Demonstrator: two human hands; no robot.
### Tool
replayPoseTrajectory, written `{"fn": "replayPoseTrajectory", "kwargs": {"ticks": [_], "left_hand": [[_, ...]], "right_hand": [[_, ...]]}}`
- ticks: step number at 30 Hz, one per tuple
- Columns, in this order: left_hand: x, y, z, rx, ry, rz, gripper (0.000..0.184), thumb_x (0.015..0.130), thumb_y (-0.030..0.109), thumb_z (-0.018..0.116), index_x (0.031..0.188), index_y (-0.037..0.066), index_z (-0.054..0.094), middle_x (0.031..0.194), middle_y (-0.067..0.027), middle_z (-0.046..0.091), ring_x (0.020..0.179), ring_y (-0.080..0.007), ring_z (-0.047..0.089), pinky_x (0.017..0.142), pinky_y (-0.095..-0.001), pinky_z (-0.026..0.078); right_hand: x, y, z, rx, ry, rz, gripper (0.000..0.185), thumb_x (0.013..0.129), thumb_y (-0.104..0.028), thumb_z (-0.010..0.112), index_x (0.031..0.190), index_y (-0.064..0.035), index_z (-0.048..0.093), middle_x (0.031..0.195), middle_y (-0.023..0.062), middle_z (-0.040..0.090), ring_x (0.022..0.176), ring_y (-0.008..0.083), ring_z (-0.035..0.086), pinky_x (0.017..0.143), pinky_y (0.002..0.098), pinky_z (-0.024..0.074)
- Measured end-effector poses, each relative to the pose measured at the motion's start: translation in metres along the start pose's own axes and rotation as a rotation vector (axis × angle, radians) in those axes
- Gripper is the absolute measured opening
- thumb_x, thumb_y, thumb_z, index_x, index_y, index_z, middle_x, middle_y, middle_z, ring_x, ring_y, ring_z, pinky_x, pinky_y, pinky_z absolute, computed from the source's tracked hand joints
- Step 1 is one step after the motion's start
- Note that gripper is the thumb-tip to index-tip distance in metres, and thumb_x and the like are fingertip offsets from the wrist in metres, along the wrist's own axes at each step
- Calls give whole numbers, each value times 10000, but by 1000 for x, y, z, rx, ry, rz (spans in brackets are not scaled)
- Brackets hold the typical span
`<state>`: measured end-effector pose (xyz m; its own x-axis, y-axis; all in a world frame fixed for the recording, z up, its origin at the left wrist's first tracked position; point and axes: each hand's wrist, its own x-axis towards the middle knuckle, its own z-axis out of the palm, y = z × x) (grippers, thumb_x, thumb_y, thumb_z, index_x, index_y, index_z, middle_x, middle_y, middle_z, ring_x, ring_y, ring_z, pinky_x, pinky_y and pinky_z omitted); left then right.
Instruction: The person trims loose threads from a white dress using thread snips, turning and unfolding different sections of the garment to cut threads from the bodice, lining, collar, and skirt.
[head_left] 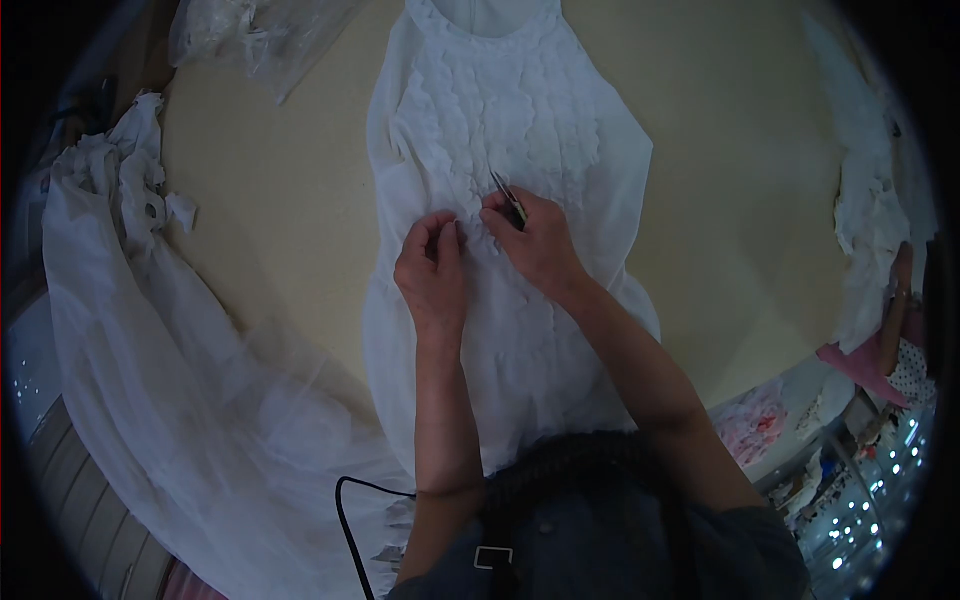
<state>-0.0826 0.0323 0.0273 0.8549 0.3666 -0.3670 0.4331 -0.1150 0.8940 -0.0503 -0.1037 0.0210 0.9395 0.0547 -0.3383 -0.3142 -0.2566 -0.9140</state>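
Note:
A white sleeveless dress (590,230) with ruffled strips down its front lies flat on the table, neckline at the far end. My left hand (432,265) is over the middle of the dress, thumb and fingers pinched together at the ruffles; what is between them is too small to make out. Just to its right, my right hand (540,235) is closed around a pair of thread snips (508,196), whose pointed tip sticks out up and to the left. The fingertips of the right hand are close to the ruffles.
The beige table (270,170) spreads around the dress. More white fabric (150,330) drapes over its left edge, with a clear plastic bag (260,40) at the far left. White fabric (870,200) lies at the right edge, near another person's arm (893,320). A black cable (345,525) hangs by my body.

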Motion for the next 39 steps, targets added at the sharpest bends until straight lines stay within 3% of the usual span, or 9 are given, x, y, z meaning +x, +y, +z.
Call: {"fn": "replayPoseTrajectory", "kwargs": {"ticks": [3, 6, 9, 19, 22, 25, 28, 31, 39], "left_hand": [[2, 12, 0, -24, -39, -91, 171, 952, 72, 603, 1064, -39, 671, 861, -52, 676, 759, -100, 630, 705, -246, 524], [6, 14, 4, -27, -73, -134, 159, 931, 62, 625, 1032, -50, 676, 823, -52, 682, 707, -96, 626, 646, -237, 508], [7, 15, 3, -98, -85, -192, 156, 920, 57, 640, 1016, -60, 677, 818, -63, 688, 688, -105, 634, 626, -237, 515], [1, 6, -1, -422, -57, -335, 165, 943, 101, 642, 1010, -48, 663, 842, -88, 684, 701, -140, 644, 650, -254, 530], [0, 1, -1, -430, -14, -281, 155, 950, 115, 632, 997, -30, 662, 839, -74, 676, 692, -135, 636, 636, -254, 526], [-3, 9, 6, -214, 19, -139, 158, 960, 127, 615, 999, -18, 662, 812, -47, 654, 669, -115, 606, 619, -251, 507], [0, -10, 13, 179, 49, 154, 152, 965, 113, 596, 966, -21, 668, 785, -45, 633, 643, -97, 572, 595, -246, 479], [4, -2, 5, -47, -55, -129, 157, 960, 114, 599, 972, -25, 670, 725, -24, 606, 623, -85, 545, 579, -234, 452], [8, 1, -2, -185, -88, -193, 162, 963, 108, 586, 984, -35, 658, 693, -9, 588, 603, -79, 523, 566, -234, 443]], "right_hand": [[1, 1, -2, 25, -19, 12, 158, 869, -110, 680, 952, 22, 658, 828, 137, 690, 732, 217, 664, 689, 329, 511], [1, 7, 1, 40, -2, -62, 131, 890, -97, 673, 949, 17, 652, 729, 13, 611, 657, 54, 516, 600, 246, 442], [2, 3, -2, 33, -27, -29, 177, 863, -114, 684, 978, 19, 661, 813, 137, 684, 714, 194, 650, 679, 321, 506], [3, 4, -2, 40, -30, 23, 191, 873, -142, 680, 974, 19, 659, 767, 103, 663, 657, 150, 598, 632, 311, 483], [4, 6, -4, 72, -51, 54, 195, 895, -162, 662, 972, 18, 661, 737, 70, 642, 632, 127, 581, 604, 304, 472], [6, 7, -10, 259, -80, 145, 199, 926, -184, 631, 962, 7, 670, 709, 26, 618, 576, 90, 547, 542, 274, 448], [4, 2, -14, 417, -76, 222, 204, 947, -198, 605, 953, -7, 678, 695, -4, 600, 528, 56, 509, 485, 239, 414], [4, 2, -14, 402, -66, 226, 201, 955, -197, 597, 950, -14, 681, 688, -10, 596, 510, 44, 491, 464, 224, 398], [5, 9, -12, 352, -50, 196, 179, 953, -169, 590, 953, -10, 672, 679, -2, 599, 516, 45, 495, 474, 228, 397]]}}
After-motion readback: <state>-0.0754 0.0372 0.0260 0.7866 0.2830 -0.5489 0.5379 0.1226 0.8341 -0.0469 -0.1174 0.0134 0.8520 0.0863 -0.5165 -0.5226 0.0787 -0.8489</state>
